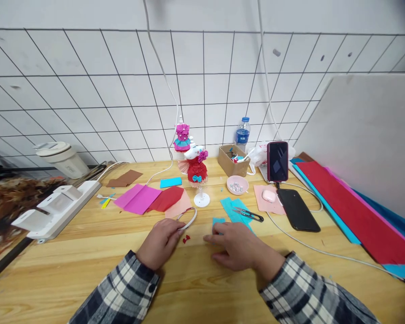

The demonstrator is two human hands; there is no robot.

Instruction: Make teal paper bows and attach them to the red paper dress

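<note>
My left hand (162, 240) is closed on a thin white looped band (191, 220) whose curve rises from the fingertips; its exact kind I cannot make out. Just right of these fingers a small red bow (186, 239) lies on the wood. My right hand (236, 245) hovers low over the table, index finger stretched left and thumb apart, with nothing visible in it. A small blue paper piece (218, 221) shows behind its knuckles. Past that, thread snips (248, 214) rest on blue crepe paper (231, 208). A red ornamented figure on a white stand (201, 199) faces me.
Magenta paper (138, 199) and red paper (167, 198) lie at left, near a power strip (64, 209). Behind are a cardboard box (227, 164), a pink bead dish (237, 185) and a water bottle (242, 134). Phones (299, 209) and cables occupy the right.
</note>
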